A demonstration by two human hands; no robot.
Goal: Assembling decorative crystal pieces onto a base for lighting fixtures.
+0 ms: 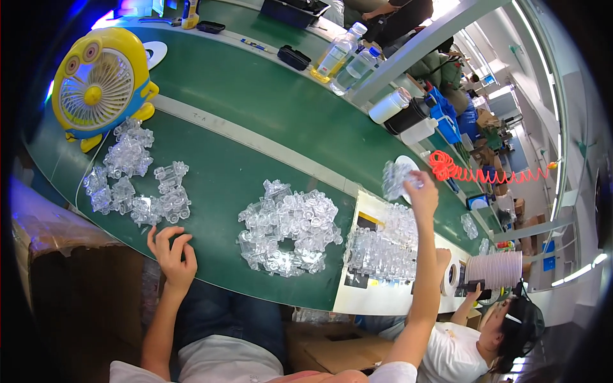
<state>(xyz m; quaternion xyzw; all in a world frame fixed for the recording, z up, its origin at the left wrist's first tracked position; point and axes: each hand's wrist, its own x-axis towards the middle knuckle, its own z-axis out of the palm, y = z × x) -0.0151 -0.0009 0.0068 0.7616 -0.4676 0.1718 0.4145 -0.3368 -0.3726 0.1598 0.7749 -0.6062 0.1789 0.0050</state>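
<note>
My right hand [423,195] is raised over the right end of the bench and grips a clear plastic part [394,180]. Below it, rows of similar clear parts [382,252] lie side by side on a white board [341,300]. At the bench's front edge rests my left hand [171,256], its fingers bent and apart with nothing visible in them. Just beyond those fingers is a loose group of clear plastic parts [172,198], with another heap [129,150] behind it. A larger pile of clear parts [290,226] sits mid-bench, between my hands.
A yellow and blue cartoon-shaped fan [96,92] stands at the far left. Bottles [338,54] line the back, and a red coiled hose [472,172] hangs at the right. An open cardboard box [70,255] is below left. Another person [472,345] sits at the lower right.
</note>
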